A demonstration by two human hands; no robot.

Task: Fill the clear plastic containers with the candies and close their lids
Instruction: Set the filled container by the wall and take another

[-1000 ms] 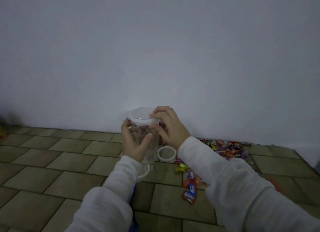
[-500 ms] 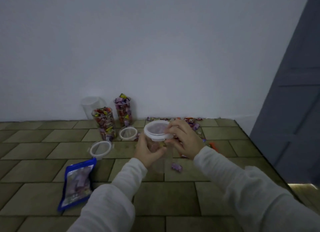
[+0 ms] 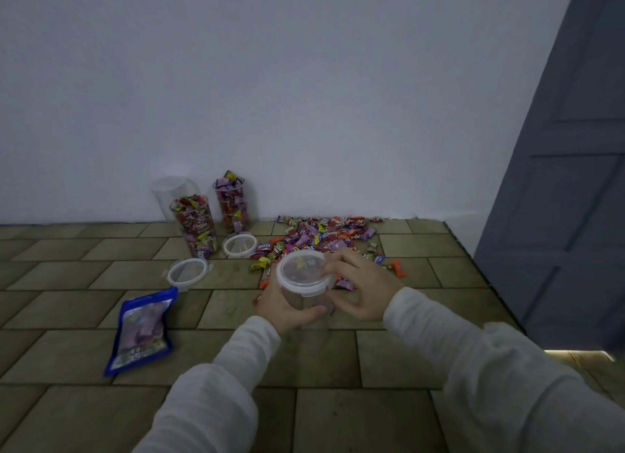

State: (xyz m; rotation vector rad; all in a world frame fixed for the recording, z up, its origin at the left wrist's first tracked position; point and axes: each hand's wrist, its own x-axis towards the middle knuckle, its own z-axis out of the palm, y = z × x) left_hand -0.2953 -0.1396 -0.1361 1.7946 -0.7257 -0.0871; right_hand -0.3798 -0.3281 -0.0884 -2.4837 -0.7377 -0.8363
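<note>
Clear plastic container (image 3: 306, 303) sits in both hands above the tiled floor (image 3: 389, 354), its white-rimmed lid (image 3: 302, 272) on top. The left hand (image 3: 282, 308) wraps round the container's wall, fingers curled about it. The right hand (image 3: 360, 285) has its fingertips (image 3: 329, 268) on the lid's rim and its thumb low against the side, so this grip takes hold of lid and container together. A few wrapped sweets show through the lid.

Only one word can be read: "Relaxa" on an orange wrapper (image 3: 264, 247) at the near edge of the candy pile (image 3: 324, 234), which lies by the wall just beyond the hands. The blue candy bag (image 3: 142, 330) lies flat on the floor to the left; its print is too blurred to read.

Two tall filled containers (image 3: 196, 224) (image 3: 233, 204) stand open near the wall, with an empty container (image 3: 172, 190) behind them. Two loose lids (image 3: 187, 271) (image 3: 239, 245) lie on the tiles in front.

Against half a second ago, the view has tipped downward, and the pile now shows in full. The hands keep much the same hold on the container and lid.
</note>
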